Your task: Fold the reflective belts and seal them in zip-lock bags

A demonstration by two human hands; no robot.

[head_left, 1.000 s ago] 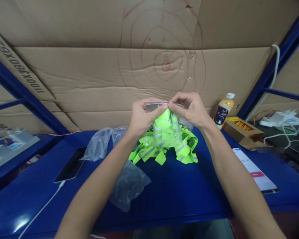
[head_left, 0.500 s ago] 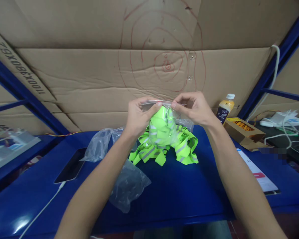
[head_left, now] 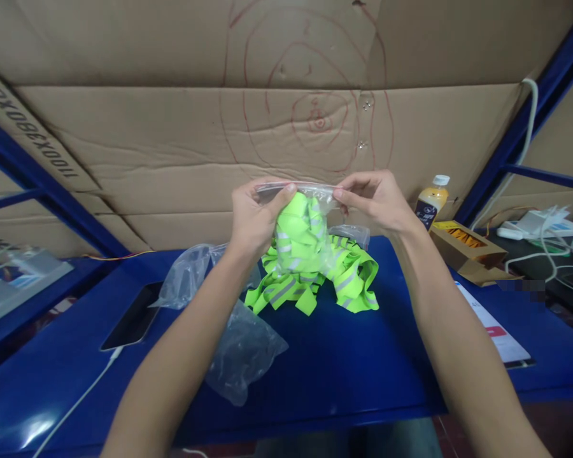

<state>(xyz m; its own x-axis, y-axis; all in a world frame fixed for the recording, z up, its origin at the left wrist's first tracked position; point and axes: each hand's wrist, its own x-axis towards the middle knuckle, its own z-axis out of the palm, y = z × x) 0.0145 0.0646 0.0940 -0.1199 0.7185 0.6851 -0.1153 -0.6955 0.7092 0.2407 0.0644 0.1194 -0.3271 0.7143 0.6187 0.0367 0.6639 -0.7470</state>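
Note:
Between my two hands hangs a clear zip-lock bag (head_left: 315, 190) stuffed with folded neon-green reflective straps (head_left: 297, 234). My left hand (head_left: 258, 213) pinches the bag's top edge at its left part, thumb in front. At the right end of the same edge, my right hand (head_left: 375, 197) grips the plastic between thumb and fingers. Below and behind the bag, more loose green reflective straps (head_left: 356, 280) with grey stripes lie heaped on the blue table (head_left: 353, 369). Empty clear plastic bags (head_left: 246, 356) lie beside and partly under my left forearm.
A dark phone (head_left: 132, 318) with a white cable lies at left. On the right are a juice bottle (head_left: 431, 200), an open cardboard box (head_left: 468, 251), a second phone (head_left: 499, 331) and tangled white cables (head_left: 561, 242). A cardboard wall (head_left: 172, 133) stands behind, between blue posts.
My left hand has shifted left along the bag's top edge, and the filled bag has moved slightly left and up. My right hand keeps its pinch. The view has shifted slightly.

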